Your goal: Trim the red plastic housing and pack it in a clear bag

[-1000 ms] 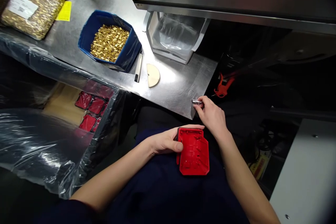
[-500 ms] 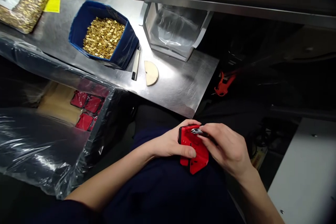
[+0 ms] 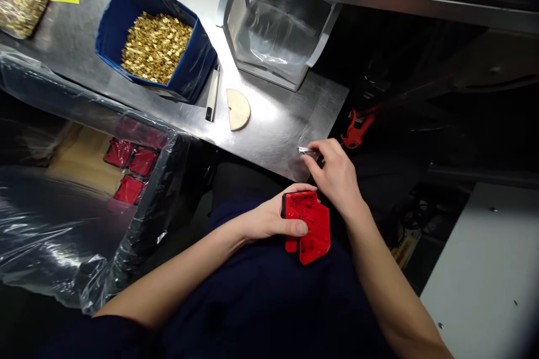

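Observation:
My left hand is closed around the left edge of a red moulded plastic part, with the thumb across its face. The part has a bent, angled shape and a black edge on the left; it is held above my lap. Just above it, over the corner of the metal bench, my right hand pinches a small shiny metal tool that looks like a nail clipper. Its tip points left and stands apart from the red part. The rest of the tool is hidden by my fingers.
On the metal bench stand a blue bin of small brass pieces and a grey bin lined with plastic. A white-handled knife and a cream half-disc lie there. A plastic-lined box holds red parts at left.
My right hand has moved up and left with the nail clipper, away from the red part. My left hand still holds the part. The view has shifted slightly.

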The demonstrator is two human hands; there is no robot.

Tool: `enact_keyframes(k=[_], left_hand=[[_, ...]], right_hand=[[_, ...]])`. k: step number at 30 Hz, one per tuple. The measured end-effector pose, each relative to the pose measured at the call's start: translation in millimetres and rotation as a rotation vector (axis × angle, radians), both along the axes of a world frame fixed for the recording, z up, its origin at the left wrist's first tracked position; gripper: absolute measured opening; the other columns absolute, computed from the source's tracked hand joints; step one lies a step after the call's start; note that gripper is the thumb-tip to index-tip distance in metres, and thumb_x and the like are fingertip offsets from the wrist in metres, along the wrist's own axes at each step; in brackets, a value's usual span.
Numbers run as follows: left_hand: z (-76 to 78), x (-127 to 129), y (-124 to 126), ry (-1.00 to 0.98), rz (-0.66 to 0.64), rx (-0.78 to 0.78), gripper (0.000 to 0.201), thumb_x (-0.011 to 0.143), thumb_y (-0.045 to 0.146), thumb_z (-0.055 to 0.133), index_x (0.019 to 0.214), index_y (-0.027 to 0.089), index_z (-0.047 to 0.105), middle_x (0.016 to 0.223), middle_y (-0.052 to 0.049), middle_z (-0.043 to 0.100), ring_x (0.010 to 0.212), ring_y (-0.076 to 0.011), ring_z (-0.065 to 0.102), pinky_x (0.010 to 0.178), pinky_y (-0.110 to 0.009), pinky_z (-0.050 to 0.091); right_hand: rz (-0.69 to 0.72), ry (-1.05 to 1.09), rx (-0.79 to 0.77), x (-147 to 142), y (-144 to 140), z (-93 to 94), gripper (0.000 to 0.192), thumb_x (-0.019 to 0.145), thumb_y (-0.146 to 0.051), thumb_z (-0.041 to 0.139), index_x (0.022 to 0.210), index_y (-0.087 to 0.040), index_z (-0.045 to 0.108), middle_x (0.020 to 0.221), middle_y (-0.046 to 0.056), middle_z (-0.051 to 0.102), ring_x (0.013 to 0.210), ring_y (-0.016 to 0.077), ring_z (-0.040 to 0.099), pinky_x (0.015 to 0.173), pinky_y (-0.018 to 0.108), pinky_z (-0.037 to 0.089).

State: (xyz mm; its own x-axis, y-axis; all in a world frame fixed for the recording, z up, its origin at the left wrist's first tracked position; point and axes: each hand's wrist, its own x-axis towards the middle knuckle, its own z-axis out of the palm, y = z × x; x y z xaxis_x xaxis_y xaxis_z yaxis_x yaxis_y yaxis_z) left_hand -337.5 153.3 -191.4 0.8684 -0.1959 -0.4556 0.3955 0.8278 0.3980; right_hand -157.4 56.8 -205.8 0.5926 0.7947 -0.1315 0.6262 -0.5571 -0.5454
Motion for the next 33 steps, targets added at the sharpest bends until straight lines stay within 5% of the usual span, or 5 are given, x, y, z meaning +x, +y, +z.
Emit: enact_keyframes(k=[7, 14, 18, 26, 33], left_hand=[[15.2, 1.7, 0.2, -0.008, -0.015, 0.252, 0.07, 0.082, 0.043, 0.084, 0.138, 0.026, 0.045, 0.113, -0.005, 0.065, 0.101, -0.0208, 0.064, 0.095, -0.038, 0.048], [19.4, 4.6, 1.0, 0.121, -0.04, 0.599, 0.058, 0.089, 0.062, 0.068, 0.129, 0.024, 0.048, 0.103, -0.002, 0.064, 0.095, -0.0214, 0.062, 0.092, -0.039, 0.049], [18.8, 6.6, 1.5, 0.15, -0.086, 0.724, 0.063, 0.089, 0.065, 0.066, 0.133, 0.022, 0.051, 0.12, -0.009, 0.064, 0.112, -0.027, 0.061, 0.103, -0.044, 0.047], [22.0, 16.9, 1.8, 0.065, -0.175, 1.034, 0.06, 0.097, 0.06, 0.057, 0.142, 0.022, 0.049, 0.14, -0.013, 0.06, 0.128, -0.0307, 0.058, 0.112, -0.048, 0.043], [14.0, 17.0, 2.6, -0.066, 0.012, 0.817, 0.048, 0.103, 0.044, 0.055, 0.146, 0.023, 0.052, 0.145, -0.01, 0.061, 0.135, -0.0265, 0.056, 0.116, -0.041, 0.042]], right_hand=[[0.111, -0.113, 0.005, 19.7, 37.9, -39.5, 0.036, 0.096, -0.038, 0.065, 0.127, -0.021, 0.063, 0.122, 0.012, 0.062, 0.116, 0.0309, 0.058, 0.101, 0.044, 0.049], [-0.099, 0.224, 0.206, -0.9, -31.0, 2.8, 0.029, 0.103, -0.048, 0.053, 0.113, -0.022, 0.063, 0.105, 0.007, 0.065, 0.093, 0.0217, 0.064, 0.083, 0.035, 0.054], [0.187, 0.706, 0.12, -23.7, -75.7, 38.9, 0.054, 0.096, -0.073, 0.046, 0.103, -0.022, 0.065, 0.096, 0.006, 0.068, 0.088, 0.0221, 0.066, 0.079, 0.034, 0.055], [0.249, 0.349, 0.168, -67.0, -93.5, 41.8, 0.015, 0.095, -0.032, 0.071, 0.088, -0.021, 0.064, 0.082, 0.003, 0.07, 0.078, 0.0211, 0.065, 0.081, 0.039, 0.051], [0.229, 0.378, 0.233, -69.6, -89.7, 34.9, 0.017, 0.094, -0.036, 0.072, 0.091, -0.02, 0.068, 0.088, 0.006, 0.075, 0.08, 0.0204, 0.068, 0.075, 0.034, 0.051]])
